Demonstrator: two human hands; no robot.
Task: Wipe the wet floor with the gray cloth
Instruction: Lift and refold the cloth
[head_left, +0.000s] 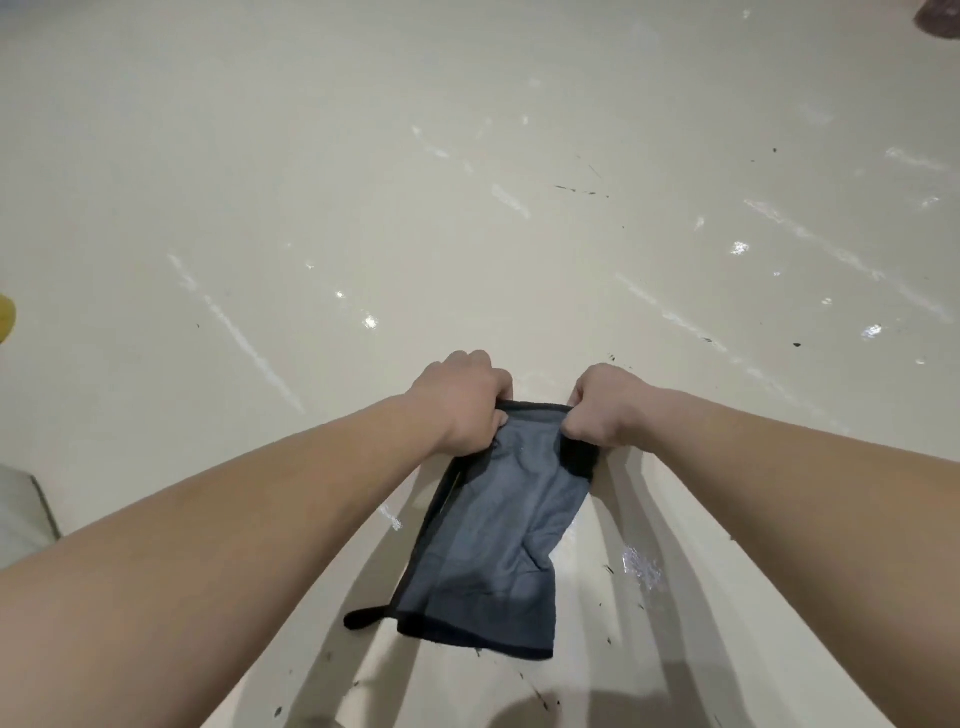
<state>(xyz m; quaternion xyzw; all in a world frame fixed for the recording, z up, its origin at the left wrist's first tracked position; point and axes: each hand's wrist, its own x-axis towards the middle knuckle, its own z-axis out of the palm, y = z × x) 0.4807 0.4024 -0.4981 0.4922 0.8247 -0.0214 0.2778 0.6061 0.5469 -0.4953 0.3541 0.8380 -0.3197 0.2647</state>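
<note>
A yellow object (5, 317) pokes in at the far left edge, above a pale gray thing (23, 509) beside the left forearm, and the cream floor (311, 156) shows shiny wet streaks and dark specks. In the middle, the left hand (460, 402) grips the far left corner of the gray cloth (493, 540) with curled fingers. The dark-edged cloth lies on the floor between the forearms, with a black loop (363, 618) at its near left corner, and the right hand (605, 405) grips its far right corner the same way. Just right of the cloth a wet patch (641, 566) glistens, and a dark reddish object (937, 18) sits in the top right corner.
</note>
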